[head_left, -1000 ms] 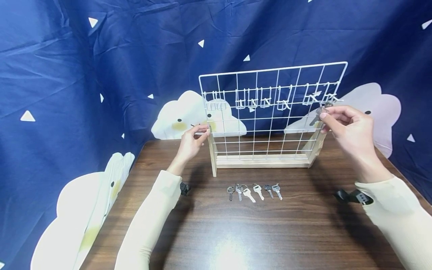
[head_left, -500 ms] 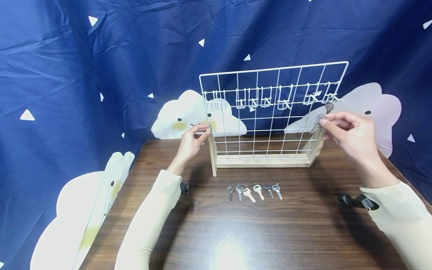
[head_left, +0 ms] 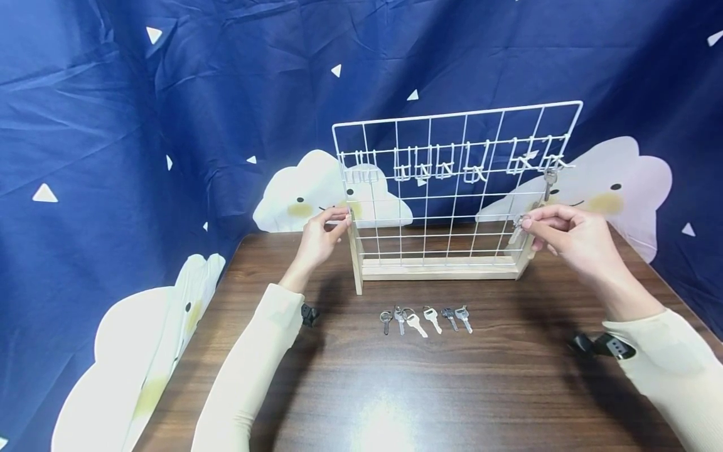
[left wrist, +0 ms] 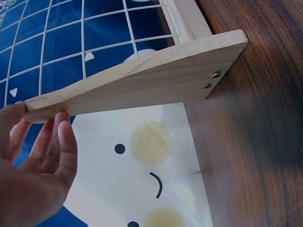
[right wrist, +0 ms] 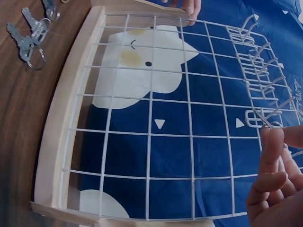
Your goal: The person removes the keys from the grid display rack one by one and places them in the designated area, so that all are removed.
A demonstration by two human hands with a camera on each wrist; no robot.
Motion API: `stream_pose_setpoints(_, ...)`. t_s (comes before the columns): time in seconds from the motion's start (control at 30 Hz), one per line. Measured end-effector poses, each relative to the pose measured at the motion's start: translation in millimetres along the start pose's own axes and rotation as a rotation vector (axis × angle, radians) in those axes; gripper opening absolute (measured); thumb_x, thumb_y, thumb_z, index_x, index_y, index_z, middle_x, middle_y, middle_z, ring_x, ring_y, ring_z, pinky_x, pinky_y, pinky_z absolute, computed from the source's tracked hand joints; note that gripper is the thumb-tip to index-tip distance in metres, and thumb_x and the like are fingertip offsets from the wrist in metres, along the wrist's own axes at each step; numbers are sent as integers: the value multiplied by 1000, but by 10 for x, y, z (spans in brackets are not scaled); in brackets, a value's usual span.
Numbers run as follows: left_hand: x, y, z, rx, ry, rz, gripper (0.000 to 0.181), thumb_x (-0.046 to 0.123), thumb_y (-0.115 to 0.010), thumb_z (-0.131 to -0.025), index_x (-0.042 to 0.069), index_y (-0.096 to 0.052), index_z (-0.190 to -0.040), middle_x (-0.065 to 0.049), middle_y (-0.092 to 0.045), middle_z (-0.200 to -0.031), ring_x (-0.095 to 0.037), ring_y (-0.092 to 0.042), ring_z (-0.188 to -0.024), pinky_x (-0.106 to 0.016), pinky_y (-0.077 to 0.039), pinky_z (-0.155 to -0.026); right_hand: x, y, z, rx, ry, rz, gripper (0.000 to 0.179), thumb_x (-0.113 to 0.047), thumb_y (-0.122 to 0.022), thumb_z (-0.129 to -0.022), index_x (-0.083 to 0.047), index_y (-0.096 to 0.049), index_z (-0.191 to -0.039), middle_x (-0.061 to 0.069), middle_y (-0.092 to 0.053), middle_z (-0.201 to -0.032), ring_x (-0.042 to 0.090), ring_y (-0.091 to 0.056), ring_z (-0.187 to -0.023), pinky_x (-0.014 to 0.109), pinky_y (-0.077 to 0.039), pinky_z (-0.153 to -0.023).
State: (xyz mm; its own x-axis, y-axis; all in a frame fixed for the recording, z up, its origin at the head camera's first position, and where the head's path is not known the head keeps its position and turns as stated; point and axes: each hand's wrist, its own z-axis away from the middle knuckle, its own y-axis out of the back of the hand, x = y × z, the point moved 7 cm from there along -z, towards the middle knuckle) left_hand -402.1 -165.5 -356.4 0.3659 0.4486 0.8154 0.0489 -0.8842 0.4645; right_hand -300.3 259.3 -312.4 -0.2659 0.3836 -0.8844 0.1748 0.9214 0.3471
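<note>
My left hand (head_left: 322, 235) pinches the upper end of the wooden side panel (left wrist: 142, 80) of a white wire grid rack (head_left: 452, 117), thumb on one face and fingers on the other. My right hand (head_left: 578, 245) pinches a silver key (head_left: 515, 231) between thumb and fingertips, in front of the rack's right side, below the hooks. In the right wrist view, that key shows as a thin edge beside a small ring. Another key (head_left: 550, 182) hangs from the hook at the right end of the rack.
Several keys with rings, among them a pale one (head_left: 415, 323), lie in a row on the brown wooden table (head_left: 480, 389) before the rack. Several white hooks (head_left: 474, 172) line the grid's upper part. A blue curtain (head_left: 254, 75) with cloud prints hangs behind.
My right hand has moved down and slightly left from the right-end hook, carrying the key. The hanging key now shows fully. My left hand stays on the side panel.
</note>
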Motion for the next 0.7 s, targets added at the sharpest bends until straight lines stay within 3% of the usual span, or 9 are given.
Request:
stream_pose_setpoints(0.13,9,3,3,0,-3,-9,30,29,-67,-97,15,-68,-123,-13,-70,-121,-30,-74,-95,-39,-63,-72,83,-56,24,-35,-30,31,5,-17,-73,-92,-15,-74,-97,-19,-72,-71,7,-62,-54,24,-43,-43)
stream_pose_setpoints(0.27,17,3,11,-1,-2,-5,29,29,-66,-97,15,-68,-123,-13,-70,-121,-29,-74,-93,-41,-63,-75,169,-123,57,-73,-59,60,5,-21,-73,-93,-17,-73,-95,-17,-69,-66,8,-62,-54,25,-43,-42)
stream_pose_setpoints(0.37,21,5,15,0,-5,-1,29,29,-66,-97,15,-68,-123,-13,-70,-121,-29,-74,-93,-46,-63,-77,226,-185,86,-104,-72,40,5,-20,-72,-93,-15,-73,-95,-11,-67,-62,9,-60,-53,27,-40,-41)
stream_pose_setpoints(0.7,16,13,8,2,-10,-25,30,31,-67,-97,17,-69,-123,-11,-70,-121,-27,-74,-92,-37,-63,-72,435,-399,162,-264,-81,-42,8,-16,-71,-93,-10,-70,-100,-12,-71,-68,7,-60,-54,26,-39,-39)
